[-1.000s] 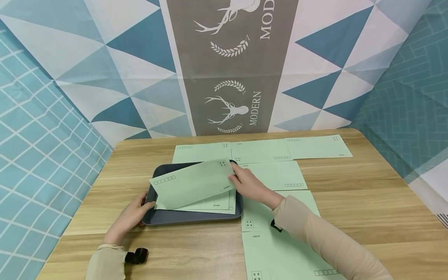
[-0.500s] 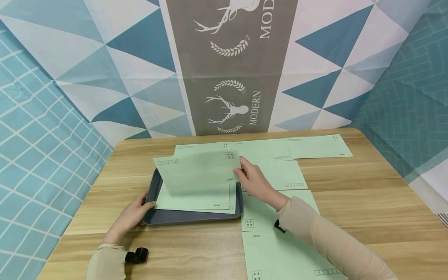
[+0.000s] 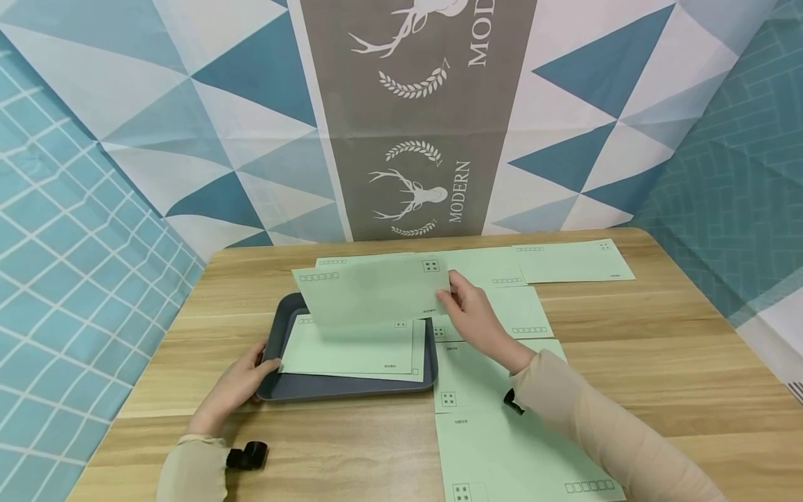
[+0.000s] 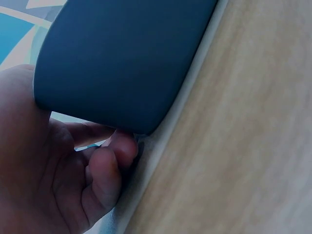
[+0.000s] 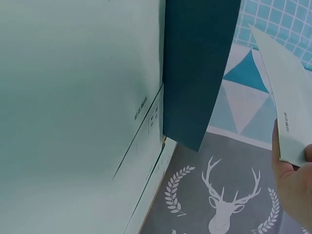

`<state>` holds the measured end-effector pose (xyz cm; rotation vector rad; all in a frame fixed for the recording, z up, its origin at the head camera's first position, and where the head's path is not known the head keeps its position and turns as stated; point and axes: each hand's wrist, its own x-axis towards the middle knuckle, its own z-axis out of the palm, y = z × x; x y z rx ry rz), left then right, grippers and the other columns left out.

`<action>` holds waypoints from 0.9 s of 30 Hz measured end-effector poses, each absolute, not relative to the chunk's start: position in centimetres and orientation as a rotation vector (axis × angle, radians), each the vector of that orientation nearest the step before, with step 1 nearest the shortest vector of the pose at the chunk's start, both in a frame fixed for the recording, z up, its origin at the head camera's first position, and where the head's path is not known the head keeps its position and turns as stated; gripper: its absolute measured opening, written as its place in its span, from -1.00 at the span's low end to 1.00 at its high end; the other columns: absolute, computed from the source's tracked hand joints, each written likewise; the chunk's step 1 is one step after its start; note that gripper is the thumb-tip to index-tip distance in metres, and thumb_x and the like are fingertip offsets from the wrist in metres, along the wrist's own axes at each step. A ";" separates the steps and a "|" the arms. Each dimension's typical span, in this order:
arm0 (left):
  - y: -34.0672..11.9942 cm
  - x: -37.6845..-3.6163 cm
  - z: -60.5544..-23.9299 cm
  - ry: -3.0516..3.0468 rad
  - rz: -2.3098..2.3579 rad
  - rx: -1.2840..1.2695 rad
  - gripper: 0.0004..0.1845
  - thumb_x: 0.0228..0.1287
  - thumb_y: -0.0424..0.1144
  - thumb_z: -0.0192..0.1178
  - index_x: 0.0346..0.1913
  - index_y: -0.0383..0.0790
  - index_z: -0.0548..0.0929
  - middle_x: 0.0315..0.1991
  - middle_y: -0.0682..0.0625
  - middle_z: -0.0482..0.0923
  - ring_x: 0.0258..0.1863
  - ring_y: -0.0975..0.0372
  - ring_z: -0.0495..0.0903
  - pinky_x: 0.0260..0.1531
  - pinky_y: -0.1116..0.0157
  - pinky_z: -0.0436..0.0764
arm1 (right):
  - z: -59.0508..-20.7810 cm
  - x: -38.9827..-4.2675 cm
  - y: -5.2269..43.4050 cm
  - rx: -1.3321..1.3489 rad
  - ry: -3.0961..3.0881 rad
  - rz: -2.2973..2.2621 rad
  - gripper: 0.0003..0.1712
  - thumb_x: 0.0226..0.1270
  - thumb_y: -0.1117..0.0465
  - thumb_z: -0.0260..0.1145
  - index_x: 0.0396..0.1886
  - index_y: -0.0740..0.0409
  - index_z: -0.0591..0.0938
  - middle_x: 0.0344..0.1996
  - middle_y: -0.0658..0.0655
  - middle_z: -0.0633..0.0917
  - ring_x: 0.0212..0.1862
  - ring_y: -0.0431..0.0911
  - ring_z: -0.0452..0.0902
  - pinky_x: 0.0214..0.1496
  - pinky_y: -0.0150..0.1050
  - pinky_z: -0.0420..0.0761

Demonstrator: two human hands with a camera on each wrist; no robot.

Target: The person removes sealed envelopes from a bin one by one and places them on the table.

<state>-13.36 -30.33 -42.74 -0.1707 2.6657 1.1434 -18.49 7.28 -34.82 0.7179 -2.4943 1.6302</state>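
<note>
Head view, pale green envelope (image 3: 373, 293), oblong, dark-printed, tilted

Right hand (image 3: 472, 310) and pale green envelope (image 3: 370, 289) higher, further right near frame centre, envelopes (image 3: 351, 352) in tray (image 3: 345, 396) more exposed

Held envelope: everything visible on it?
The held envelope is pale green, rectangular, thin and paper-looking. In the head view, its face shows a row of small boxes upper left, a square mark upper right and small print lower right. It hangs tilted above the tray, hiding part of its far rim. The right grip pinches its right end; no other contact is clear.
</note>
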 end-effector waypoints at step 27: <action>-30.2 -13.3 -42.6 2.671 1.139 -0.159 -0.35 0.35 -0.03 -0.06 0.35 -0.34 0.07 0.10 -0.38 0.32 -0.51 0.18 0.44 -0.64 0.23 0.49 | -35.5 -19.7 9.8 0.502 -2.319 1.827 -0.73 0.36 0.36 0.03 0.01 0.36 0.43 -0.24 0.34 0.61 -0.72 -0.28 0.11 -0.68 -0.40 0.18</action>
